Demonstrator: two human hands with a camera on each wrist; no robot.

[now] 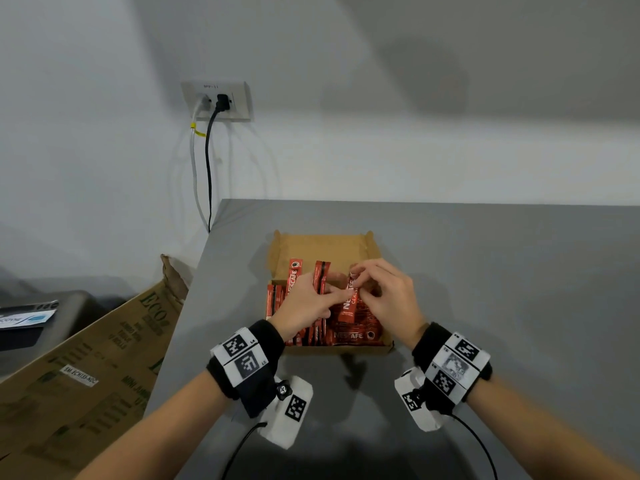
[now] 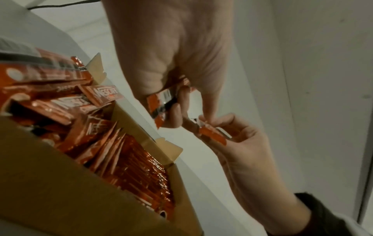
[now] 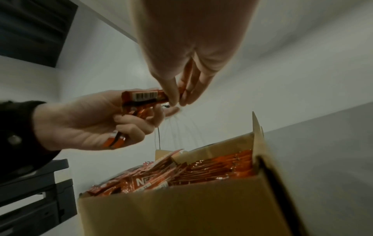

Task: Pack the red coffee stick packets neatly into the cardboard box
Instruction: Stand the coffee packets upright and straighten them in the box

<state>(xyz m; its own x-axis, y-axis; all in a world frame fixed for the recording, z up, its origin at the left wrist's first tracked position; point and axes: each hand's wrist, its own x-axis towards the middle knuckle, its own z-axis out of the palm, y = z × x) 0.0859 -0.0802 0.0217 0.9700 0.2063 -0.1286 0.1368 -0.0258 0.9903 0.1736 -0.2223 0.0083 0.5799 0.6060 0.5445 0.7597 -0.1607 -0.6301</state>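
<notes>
An open cardboard box (image 1: pixel 323 247) sits on the grey table (image 1: pixel 502 278), holding several red coffee stick packets (image 1: pixel 356 336), some on edge and some lying loose. Both hands hover over it. My left hand (image 1: pixel 330 294) grips a small bundle of packets (image 1: pixel 321 277); the wrist views show the bundle (image 3: pixel 141 97) clamped between thumb and curled fingers (image 2: pixel 177 110). My right hand (image 1: pixel 362 287) pinches the top end of one packet (image 1: pixel 349 301) that leans over the box, its fingertips (image 3: pixel 177 102) close to the left hand's bundle.
A large brown printed carton (image 1: pixel 86 368) leans against the table's left edge. A dark machine (image 1: pixel 38 320) with papers sits further left. A wall socket (image 1: pixel 216 100) with two cables hangs behind. Bare table surface lies right of the box.
</notes>
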